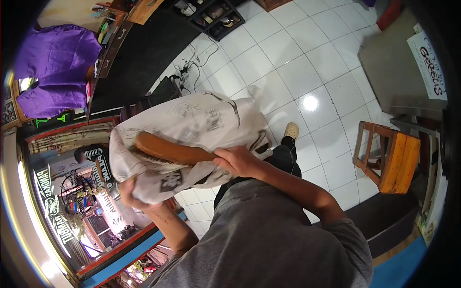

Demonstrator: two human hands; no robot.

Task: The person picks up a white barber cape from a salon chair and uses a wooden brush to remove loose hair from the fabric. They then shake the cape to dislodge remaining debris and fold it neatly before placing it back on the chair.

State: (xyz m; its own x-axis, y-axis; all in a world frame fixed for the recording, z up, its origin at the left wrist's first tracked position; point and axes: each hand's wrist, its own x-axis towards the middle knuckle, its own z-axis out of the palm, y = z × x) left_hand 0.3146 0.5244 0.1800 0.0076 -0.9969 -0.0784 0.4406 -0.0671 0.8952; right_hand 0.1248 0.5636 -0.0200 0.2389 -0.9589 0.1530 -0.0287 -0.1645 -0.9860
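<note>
My right hand (237, 162) grips the handle of a wooden brush (173, 148). Its curved brown back faces up, and its dark bristles point down at a white barber cape (158, 117). The bristles appear to meet the fabric, though their tips are partly hidden. At the cape's near left edge, my left hand (135, 194) has a bunched fold in its grasp. Dark printed drawings and lettering mark the cloth, which spreads in front of me with loose folds. What lies under the cape is mostly hidden.
A wooden stool (396, 156) stands at the right on white floor tiles (306, 75). Cables and dark hair clippings (185, 70) lie near a black shelf unit (216, 18). Purple cloth (57, 64) hangs at upper left by a drawer counter (115, 46). A lettered window (72, 194) borders the left.
</note>
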